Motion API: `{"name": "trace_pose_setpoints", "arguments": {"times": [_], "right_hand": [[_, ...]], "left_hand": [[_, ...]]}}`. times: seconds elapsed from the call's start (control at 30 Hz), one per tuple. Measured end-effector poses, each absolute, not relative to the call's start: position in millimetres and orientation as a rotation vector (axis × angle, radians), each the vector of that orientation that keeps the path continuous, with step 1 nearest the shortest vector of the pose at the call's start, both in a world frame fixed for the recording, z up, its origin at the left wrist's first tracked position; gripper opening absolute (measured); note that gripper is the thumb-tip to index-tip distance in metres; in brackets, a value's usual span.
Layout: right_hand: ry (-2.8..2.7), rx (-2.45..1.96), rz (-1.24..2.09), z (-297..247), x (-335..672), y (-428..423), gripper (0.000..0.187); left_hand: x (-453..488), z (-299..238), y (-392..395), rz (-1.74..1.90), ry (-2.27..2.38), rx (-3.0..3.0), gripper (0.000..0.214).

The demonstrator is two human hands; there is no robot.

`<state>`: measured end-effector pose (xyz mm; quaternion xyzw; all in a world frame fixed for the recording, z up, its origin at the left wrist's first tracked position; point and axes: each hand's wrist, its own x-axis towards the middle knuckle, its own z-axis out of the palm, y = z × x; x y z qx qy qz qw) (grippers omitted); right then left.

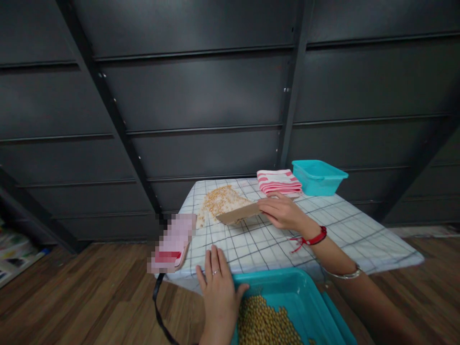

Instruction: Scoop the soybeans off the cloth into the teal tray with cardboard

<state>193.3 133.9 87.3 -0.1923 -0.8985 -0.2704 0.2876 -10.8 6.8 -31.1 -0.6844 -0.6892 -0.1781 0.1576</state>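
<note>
My right hand [283,211] grips one end of a brown cardboard piece [237,214], its edge resting on the checked tablecloth [258,239] beside a pile of yellow grains [220,200]. My left hand [217,282] lies flat with fingers stretched out on the near table edge, its thumb against the rim of a teal tray [283,282]. That tray holds several beans [262,321].
A folded red-and-white striped cloth [278,181] and a smaller teal bin [318,176] stand at the table's far side. A pink blurred object [172,242] with a black strap [160,306] overhangs the left edge. Dark panelled wall behind; wooden floor around.
</note>
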Motion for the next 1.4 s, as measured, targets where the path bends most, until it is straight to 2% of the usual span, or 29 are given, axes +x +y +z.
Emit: {"name": "trace_pose_setpoints", "arguments": {"times": [0.17, 0.43, 0.87, 1.2, 1.4], "right_hand": [[-2.548, -0.580, -0.673, 83, 197, 124, 0.036], [-2.388, -0.669, -0.622, 72, 224, 120, 0.050], [-2.297, -0.734, -0.682, 61, 255, 106, 0.052], [-2.388, -0.755, -0.789, 72, 225, 118, 0.040], [-2.348, -0.710, -0.830, 82, 231, 103, 0.040]], "left_hand": [[-11, -34, 7, -0.540, -1.984, -1.956, 0.069], [-6, -28, 5, -0.574, -2.023, -1.930, 0.065], [-3, -21, 4, -0.547, -2.051, -1.933, 0.067], [-8, -30, 6, -0.486, -2.010, -1.954, 0.069], [-6, -27, 5, -0.525, -2.006, -1.960, 0.069]]}}
